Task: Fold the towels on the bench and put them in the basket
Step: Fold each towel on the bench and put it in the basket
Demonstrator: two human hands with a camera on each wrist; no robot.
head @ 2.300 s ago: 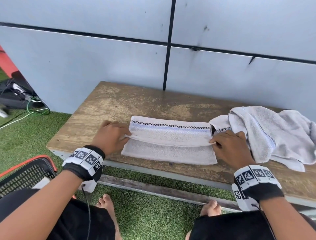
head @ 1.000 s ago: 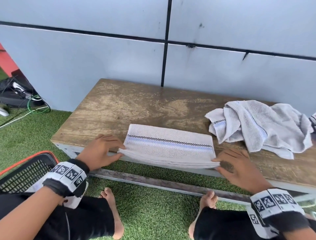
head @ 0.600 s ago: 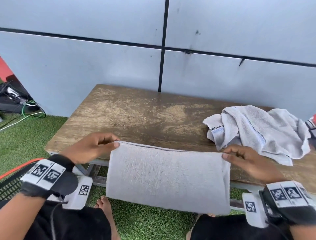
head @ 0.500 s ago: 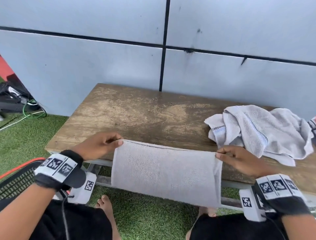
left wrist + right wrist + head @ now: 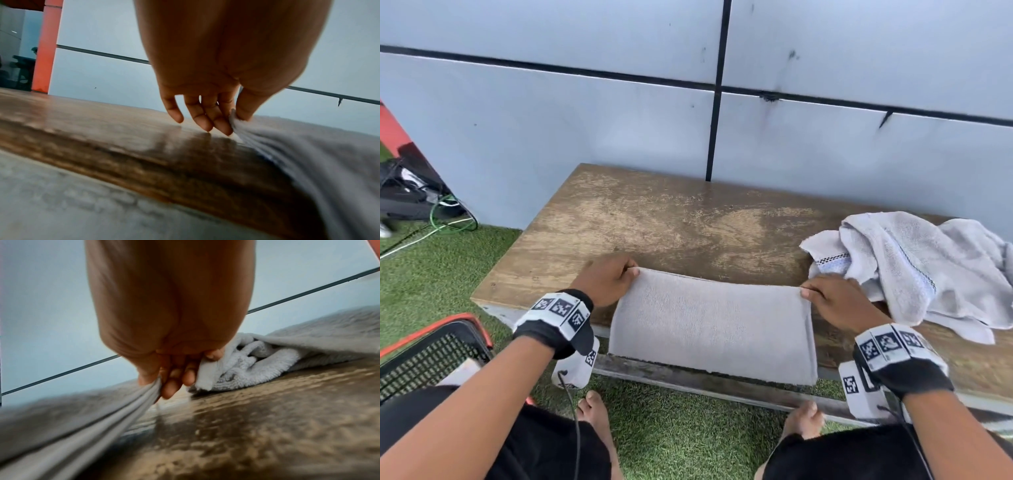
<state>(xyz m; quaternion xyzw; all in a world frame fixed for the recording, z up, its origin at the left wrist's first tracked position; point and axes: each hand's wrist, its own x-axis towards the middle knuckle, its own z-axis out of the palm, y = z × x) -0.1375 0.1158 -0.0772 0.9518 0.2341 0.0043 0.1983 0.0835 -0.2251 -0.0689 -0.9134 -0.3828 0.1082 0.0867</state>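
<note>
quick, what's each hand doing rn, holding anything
Left hand: pinching the left top corner of the folded towel.
Right hand: pinching the same towel's right top corner.

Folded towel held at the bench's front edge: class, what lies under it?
Under the folded towel lies the wooden bench top; its lower part overhangs the front edge, hiding that stretch. Both hands pinch its corners.

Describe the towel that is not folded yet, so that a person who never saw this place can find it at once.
Find the long wooden bench against the grey wall and look at its right end. There lies the crumpled towel, a loose grey heap with a checkered stripe. The folded towel, held at its corners by both hands, hangs flat over the front edge.
</note>
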